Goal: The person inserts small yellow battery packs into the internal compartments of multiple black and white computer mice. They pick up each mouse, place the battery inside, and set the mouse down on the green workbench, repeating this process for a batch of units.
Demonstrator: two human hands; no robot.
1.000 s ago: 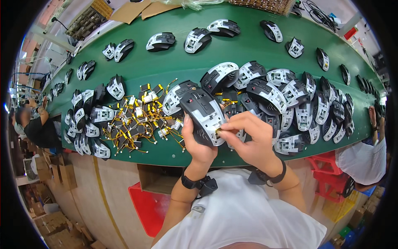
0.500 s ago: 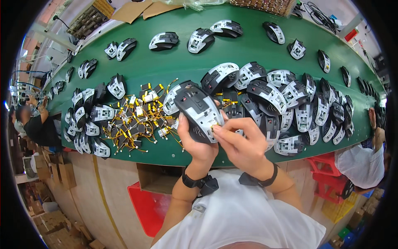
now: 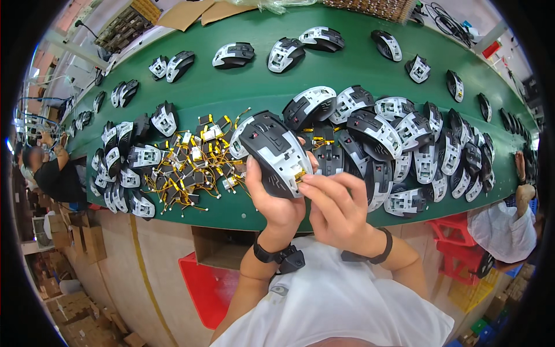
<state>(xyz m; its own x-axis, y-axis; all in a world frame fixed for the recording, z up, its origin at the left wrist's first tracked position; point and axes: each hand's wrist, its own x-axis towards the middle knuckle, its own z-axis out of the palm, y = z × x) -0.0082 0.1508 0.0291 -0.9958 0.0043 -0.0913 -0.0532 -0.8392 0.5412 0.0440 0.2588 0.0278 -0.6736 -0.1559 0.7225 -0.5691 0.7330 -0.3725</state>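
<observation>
A black and white computer mouse [image 3: 273, 151] is held up over the near edge of the green work surface. My left hand [image 3: 276, 206] is closed around its lower end and side. At the mouse's near right corner, a small yellow piece [image 3: 299, 174] shows in an opening of the white shell. My right hand [image 3: 340, 209] brings thumb and index fingertips together beside that piece; what lies between them is too small to make out. Left of the mouse spreads a heap of small black batteries [image 3: 193, 159] with yellow tape and thin wires.
Many similar mice [image 3: 425, 156] crowd the right side, and a smaller group [image 3: 118, 168] stands left. More mice [image 3: 233, 55] are spaced along the far strip. Under the edge are a cardboard box [image 3: 222, 246] and a red bin [image 3: 199, 289]. Other people sit at both ends.
My right fingers have shifted slightly and curled, leaving more of the yellow piece visible. The mice on the far strip have moved a little to the right. My left hand keeps its hold.
</observation>
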